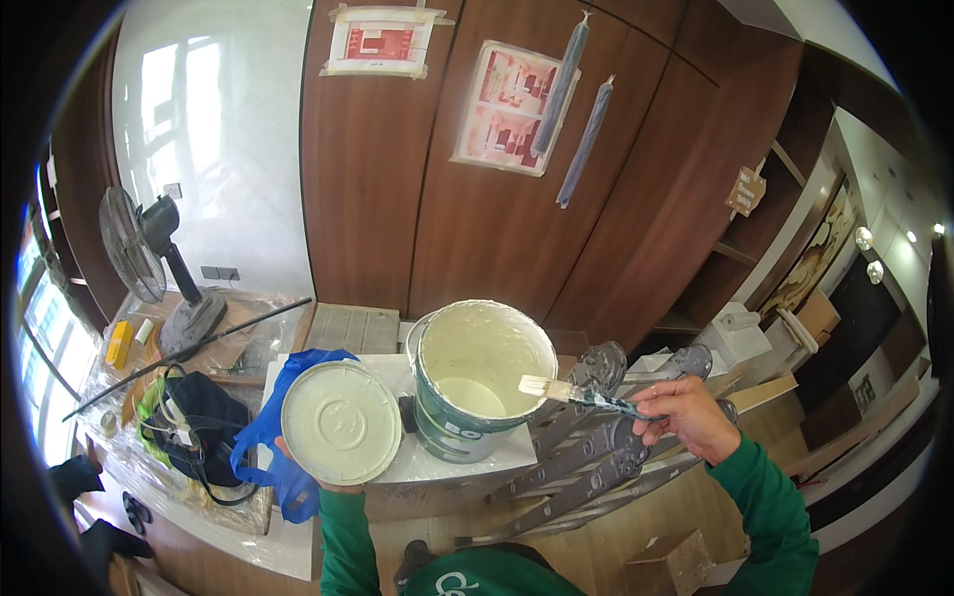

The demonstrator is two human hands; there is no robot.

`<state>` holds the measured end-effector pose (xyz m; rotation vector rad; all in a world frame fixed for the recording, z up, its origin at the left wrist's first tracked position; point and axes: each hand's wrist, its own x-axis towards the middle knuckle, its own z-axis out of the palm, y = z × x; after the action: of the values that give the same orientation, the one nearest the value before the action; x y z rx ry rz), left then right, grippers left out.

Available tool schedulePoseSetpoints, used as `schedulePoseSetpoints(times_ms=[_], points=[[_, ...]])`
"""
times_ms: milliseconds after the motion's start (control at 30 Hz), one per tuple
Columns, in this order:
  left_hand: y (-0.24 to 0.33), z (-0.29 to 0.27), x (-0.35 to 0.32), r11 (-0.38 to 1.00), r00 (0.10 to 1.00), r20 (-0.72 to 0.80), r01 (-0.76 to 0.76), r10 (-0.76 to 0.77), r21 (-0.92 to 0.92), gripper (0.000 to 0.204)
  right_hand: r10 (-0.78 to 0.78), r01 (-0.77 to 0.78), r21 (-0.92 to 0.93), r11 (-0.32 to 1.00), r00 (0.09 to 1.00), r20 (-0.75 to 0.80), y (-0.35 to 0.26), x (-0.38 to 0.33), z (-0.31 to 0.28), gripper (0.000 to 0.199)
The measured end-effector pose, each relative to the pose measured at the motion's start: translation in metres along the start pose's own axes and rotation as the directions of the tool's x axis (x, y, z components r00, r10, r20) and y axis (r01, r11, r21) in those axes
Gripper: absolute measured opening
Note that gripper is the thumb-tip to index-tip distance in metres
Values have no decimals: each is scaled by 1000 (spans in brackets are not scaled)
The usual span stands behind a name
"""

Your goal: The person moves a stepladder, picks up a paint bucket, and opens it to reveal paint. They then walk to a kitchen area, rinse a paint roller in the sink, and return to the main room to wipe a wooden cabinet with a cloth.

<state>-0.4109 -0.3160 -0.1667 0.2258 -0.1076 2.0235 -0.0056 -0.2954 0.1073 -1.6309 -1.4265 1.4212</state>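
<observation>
A green paint bucket (467,429) with pale cream paint low inside stands open on the top of a stepladder (586,467). My right hand (686,412) grips a paintbrush (581,395) by its dark handle; the pale bristles hover over the bucket's right rim. My left hand (333,484) holds up the round cream-smeared bucket lid (341,422) just left of the bucket, mostly hidden behind it. Both arms wear green sleeves.
A blue plastic bag (273,427) lies behind the lid. A standing fan (149,263), black bag and clutter sit on plastic sheeting at the left. Dark wood wardrobe panels (477,199) with taped sheets and hanging paint rollers rise ahead. A cardboard box (671,561) is on the floor.
</observation>
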Motion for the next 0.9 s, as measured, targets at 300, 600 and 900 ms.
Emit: schedulePoseSetpoints(times_ms=[300,600,900], points=[[1,0,-1,1000,1000,4,-6,6,2,99,-29,25,-50,998,996,-88,4,-18,-15,23],[-1,9,2,999,998,52,18,-20,32,98,-321,303,-162,939,941,-103,-14,-38,-24,21],[1,18,-2,998,994,102,35,-41,55,98,-678,540,-616,574,735,13,18,-21,2,19]])
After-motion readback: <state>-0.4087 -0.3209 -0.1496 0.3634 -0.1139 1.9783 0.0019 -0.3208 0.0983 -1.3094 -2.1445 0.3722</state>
